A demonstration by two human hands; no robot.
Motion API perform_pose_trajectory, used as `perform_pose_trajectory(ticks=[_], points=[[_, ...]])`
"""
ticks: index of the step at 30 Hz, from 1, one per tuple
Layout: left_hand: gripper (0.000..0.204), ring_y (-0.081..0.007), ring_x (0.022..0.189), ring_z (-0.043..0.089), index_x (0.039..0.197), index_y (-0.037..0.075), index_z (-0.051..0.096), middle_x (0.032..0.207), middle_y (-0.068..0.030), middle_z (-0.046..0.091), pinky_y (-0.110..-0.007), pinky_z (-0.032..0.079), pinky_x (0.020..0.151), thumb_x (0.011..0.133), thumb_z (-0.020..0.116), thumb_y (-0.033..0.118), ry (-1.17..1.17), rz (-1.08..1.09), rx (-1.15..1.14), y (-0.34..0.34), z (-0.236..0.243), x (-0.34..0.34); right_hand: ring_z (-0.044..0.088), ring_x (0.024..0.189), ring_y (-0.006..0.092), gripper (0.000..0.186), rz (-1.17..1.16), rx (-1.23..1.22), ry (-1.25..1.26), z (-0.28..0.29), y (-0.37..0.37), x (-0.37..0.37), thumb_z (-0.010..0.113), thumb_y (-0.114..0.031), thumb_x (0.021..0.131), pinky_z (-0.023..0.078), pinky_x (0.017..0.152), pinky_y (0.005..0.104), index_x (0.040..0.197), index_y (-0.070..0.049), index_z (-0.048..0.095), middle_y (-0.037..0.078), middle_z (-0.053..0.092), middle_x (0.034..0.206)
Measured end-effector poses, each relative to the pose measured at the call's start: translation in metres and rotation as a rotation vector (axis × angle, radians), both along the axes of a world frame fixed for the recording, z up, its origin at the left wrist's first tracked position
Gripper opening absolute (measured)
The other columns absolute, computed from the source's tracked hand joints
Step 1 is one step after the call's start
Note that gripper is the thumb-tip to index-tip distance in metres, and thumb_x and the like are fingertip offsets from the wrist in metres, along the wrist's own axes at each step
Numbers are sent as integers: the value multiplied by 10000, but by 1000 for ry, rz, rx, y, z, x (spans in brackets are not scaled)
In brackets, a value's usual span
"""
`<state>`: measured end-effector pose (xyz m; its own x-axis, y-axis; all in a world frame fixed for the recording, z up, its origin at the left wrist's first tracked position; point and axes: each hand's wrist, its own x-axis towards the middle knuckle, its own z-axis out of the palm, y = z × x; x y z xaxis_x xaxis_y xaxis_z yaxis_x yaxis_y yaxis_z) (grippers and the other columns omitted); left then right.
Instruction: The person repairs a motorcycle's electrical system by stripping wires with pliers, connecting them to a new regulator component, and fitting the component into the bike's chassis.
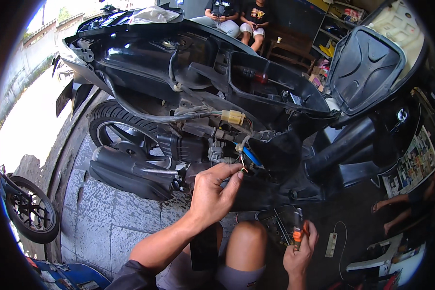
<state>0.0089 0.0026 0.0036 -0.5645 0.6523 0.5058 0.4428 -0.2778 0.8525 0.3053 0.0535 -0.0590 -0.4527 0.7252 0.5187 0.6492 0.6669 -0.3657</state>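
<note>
My left hand (212,193) reaches into the side of a black scooter (217,92), thumb and forefinger pinched on thin wires (242,163) coming from its harness. Just behind my fingertips sits a bright blue piece (250,155) I cannot identify. Above it, a yellowish connector block (233,117) hangs on the grey wiring. Lower and to the right, away from the scooter, my right hand (299,253) grips pliers with orange and black handles (298,234), jaws pointing up. Whether the jaws are cutting or plain, I cannot tell.
The seat (369,70) is raised over the storage box (275,87). The rear wheel (118,126) stands on the left. A power strip (331,245) with a cord lies on the floor at right. Two people sit on the far side; another person's legs (396,212) are at right.
</note>
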Motion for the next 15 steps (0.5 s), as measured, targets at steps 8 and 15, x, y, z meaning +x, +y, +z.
perform_pose_trajectory(ticks=[8, 15], points=[[165, -261, 758, 700, 1012, -50, 705, 837, -179, 698, -331, 522, 685, 886, 652, 41, 17, -8, -3, -2, 0, -2, 465, 1195, 394, 488, 182, 313, -371, 98, 14, -86, 674, 17, 642, 350, 985, 526, 1130, 27, 667, 233, 442, 1386], [170, -287, 727, 693, 1016, -53, 702, 805, -176, 685, -344, 518, 657, 881, 654, 38, 13, -32, 27, -2, 0, -5, 467, 1191, 388, 498, 171, 366, -433, 103, 16, -99, 664, 7, 657, 353, 981, 523, 1155, 12, 671, 225, 450, 1375]])
